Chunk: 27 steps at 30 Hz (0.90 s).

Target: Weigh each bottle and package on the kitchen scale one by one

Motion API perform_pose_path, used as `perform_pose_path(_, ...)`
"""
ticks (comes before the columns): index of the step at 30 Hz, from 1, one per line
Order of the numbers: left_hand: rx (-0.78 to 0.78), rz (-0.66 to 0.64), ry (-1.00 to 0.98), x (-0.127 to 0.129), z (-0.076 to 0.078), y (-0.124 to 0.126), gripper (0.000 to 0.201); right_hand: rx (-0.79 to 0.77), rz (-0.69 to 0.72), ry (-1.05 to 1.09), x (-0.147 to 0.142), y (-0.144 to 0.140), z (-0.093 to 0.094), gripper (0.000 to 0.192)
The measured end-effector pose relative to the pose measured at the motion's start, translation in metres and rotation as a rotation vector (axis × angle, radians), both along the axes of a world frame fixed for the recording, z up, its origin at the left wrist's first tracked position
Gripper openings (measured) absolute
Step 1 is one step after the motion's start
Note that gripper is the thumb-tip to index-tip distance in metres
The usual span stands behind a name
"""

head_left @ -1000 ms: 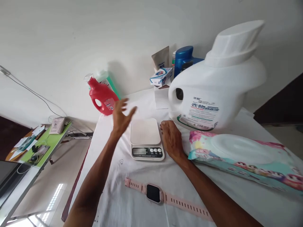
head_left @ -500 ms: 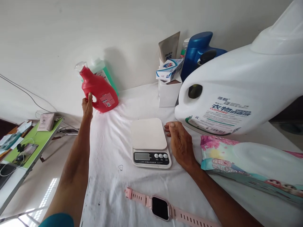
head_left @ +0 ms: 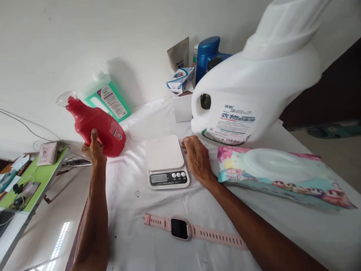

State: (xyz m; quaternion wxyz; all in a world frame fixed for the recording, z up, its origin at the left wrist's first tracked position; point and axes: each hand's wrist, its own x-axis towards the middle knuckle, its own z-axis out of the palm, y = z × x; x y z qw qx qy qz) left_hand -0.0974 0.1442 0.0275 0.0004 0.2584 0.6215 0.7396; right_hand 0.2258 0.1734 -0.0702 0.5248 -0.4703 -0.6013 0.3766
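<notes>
My left hand (head_left: 95,147) is closed around the handle of a red detergent bottle (head_left: 97,122) with a clear cap, at the left of the white cloth. The bottle leans to the left; whether its base touches the cloth I cannot tell. My right hand (head_left: 197,157) rests on the cloth with its fingers curled, just right of a white kitchen scale (head_left: 165,153). Whatever those fingers might hold is hidden. Nothing lies on the scale's plate, and its display looks blank. A pink smartwatch (head_left: 179,228) lies stretched out in front of the scale.
A green liquid bottle (head_left: 114,99) stands by the wall. Behind the scale are a soap box (head_left: 180,79), a white box (head_left: 182,107) and a blue bottle (head_left: 206,56). A large white detergent jug (head_left: 239,94) and a wipes pack (head_left: 282,173) occupy the right side.
My left hand has brought the red bottle nearer to me, away from the green bottle, which now shows more fully. The camera view has shifted; my right hand stays beside the scale.
</notes>
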Motion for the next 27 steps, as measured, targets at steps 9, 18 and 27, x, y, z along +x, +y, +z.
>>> perform_pose_path(9,0.033,-0.159,0.111,0.05,0.052,-0.101,0.075,0.063,-0.029,-0.004,-0.002,0.003,-0.005,0.047)
perform_pose_path(18,0.171,-0.342,0.089,0.127,0.105,-0.084,0.081,0.12,-0.056,-0.004,-0.004,0.005,-0.008,0.046)
perform_pose_path(27,0.09,-0.487,0.08,0.178,0.056,-0.043,0.075,0.148,-0.086,0.02,-0.007,0.004,-0.001,0.041)
